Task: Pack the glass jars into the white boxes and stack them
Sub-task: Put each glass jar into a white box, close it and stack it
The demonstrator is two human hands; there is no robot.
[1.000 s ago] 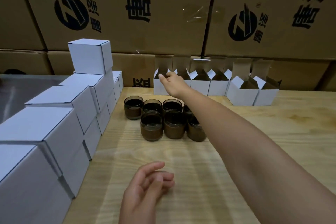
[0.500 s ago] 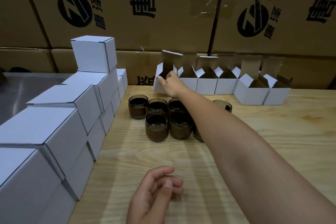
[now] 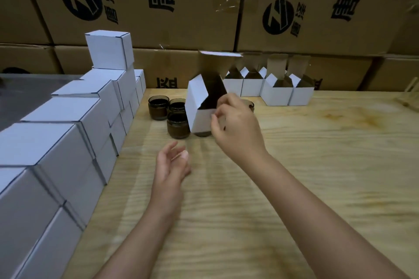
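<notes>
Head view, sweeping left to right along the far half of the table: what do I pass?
Stacked boxes → leftmost jar → tilted box, pinched by the right hand → open boxes.

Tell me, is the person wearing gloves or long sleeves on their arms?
No gloves, and no sleeves showing. The left hand and right hand are bare, and the left forearm and right forearm are bare as far as the picture's edge. No watch, bracelet or ring shows, though the picture is a little blurry.
</notes>
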